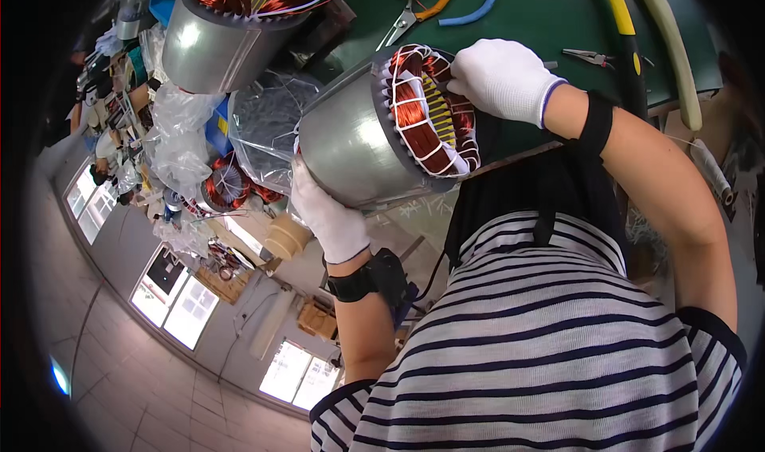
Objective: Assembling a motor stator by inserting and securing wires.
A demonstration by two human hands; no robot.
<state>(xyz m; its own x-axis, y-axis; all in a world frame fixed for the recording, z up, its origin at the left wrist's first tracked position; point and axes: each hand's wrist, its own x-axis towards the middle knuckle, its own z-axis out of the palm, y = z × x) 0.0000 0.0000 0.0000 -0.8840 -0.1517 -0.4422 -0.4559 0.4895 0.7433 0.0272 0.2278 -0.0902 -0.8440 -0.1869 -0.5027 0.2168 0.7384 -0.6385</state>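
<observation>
A motor stator [343, 145] with a smooth silver metal shell lies tilted at the near edge of the green table. Its copper winding [412, 114] faces right, bound round with white cord and lined with yellow slot strips. My left hand [328, 222], in a white glove, grips the stator's left end from below; some of its fingers are hidden by the shell. At the winding's upper right rim, my gloved right hand [506, 84] is closed with curled fingers touching the coil. Whatever those fingertips pinch is hidden.
A second stator [219, 49] stands at the back left, near clear plastic bags [179, 137]. On the green table [542, 13] lie scissors [406, 20], small pliers [588, 56] and a yellow-and-black handled tool [620, 9]. Another copper-wound part [225, 185] sits at left.
</observation>
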